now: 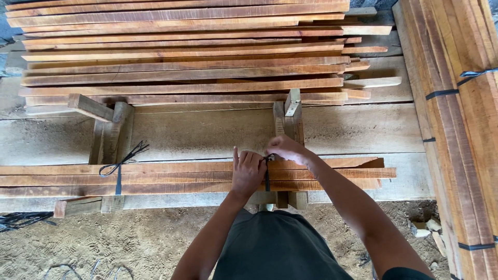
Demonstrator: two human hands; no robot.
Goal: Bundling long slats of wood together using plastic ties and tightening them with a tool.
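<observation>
Nearest, sawdust floor. Above it, a bundle of about three planks lies across two wooden supports. The left hand rests flat on it, fingers loosely spread, holding nothing; the right hand pinches the black strap, tying a second band. Cinching it needs both hands. One tied strap sits left; a big plank stack lies beyond.

my left hand is pressed flat on the bundle of wooden slats, right hand pinching the black strap wrapped round it. another black tie sits knotted further left. big stack of planks behind, sandy floor under me.
</observation>
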